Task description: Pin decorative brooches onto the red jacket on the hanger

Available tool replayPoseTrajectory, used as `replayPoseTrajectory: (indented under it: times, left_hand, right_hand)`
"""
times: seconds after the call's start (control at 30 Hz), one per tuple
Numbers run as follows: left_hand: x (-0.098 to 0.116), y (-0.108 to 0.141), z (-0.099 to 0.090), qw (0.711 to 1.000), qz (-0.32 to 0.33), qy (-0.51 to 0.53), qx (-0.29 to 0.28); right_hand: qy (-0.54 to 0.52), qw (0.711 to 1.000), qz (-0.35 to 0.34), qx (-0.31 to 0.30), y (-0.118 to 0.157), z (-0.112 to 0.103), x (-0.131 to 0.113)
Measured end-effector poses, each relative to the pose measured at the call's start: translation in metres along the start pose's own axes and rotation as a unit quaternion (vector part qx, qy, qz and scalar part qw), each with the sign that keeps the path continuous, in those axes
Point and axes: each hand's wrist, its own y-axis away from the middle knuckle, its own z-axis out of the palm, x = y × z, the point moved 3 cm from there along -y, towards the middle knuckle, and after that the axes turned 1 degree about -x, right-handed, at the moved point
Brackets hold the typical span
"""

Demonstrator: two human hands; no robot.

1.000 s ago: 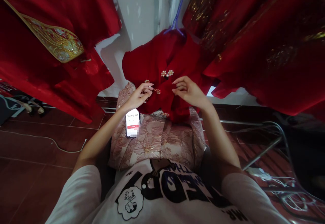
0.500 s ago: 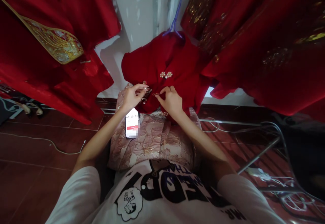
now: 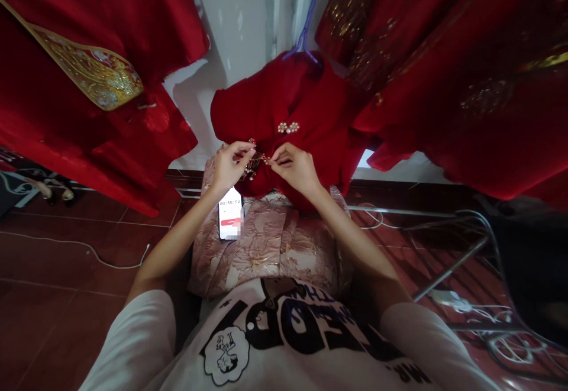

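Observation:
A red garment [image 3: 266, 101] hangs on a purple hanger [image 3: 302, 39], its lower part over the pink patterned fabric on my lap. Two pearl flower ornaments [image 3: 288, 127] sit on its front. My left hand [image 3: 231, 166] is closed at the fingertips around the edge of a dark, beaded ornament [image 3: 252, 167] that dangles in front of the garment. Close beside it, my right hand [image 3: 293, 166] pinches a small beaded piece [image 3: 265, 159]. The fingertips hide part of both pieces, and whether they are joined I cannot tell.
A lit phone [image 3: 229, 216] lies on the pink patterned fabric [image 3: 266, 249] over my lap. Red embroidered garments [image 3: 155, 18] hang at left and right. Shoes [image 3: 57, 193] stand at the left. A metal frame [image 3: 452, 267] and white cables [image 3: 515, 343] are at the right.
My right hand has moved left, bringing its small beaded piece up to the ornament at my left hand. My left hand has shifted slightly left and up.

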Motion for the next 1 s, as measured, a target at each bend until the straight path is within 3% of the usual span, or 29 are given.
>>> replayPoseTrajectory:
  times: [0.33,0.63,1.0]
  left_hand:
    - [-0.006,-0.001,0.0,0.999,-0.02,0.038,-0.01]
    - [-0.007,-0.001,0.001,0.999,-0.003,0.033,-0.006]
    - [-0.001,0.0,-0.005,0.999,0.033,0.031,0.014]
  right_hand:
    - [0.032,0.999,-0.021,0.01,-0.024,0.019,-0.006]
    - [0.086,0.995,-0.042,-0.005,-0.019,0.018,-0.006]
    - [0.101,0.991,-0.071,0.047,-0.022,0.025,-0.001]
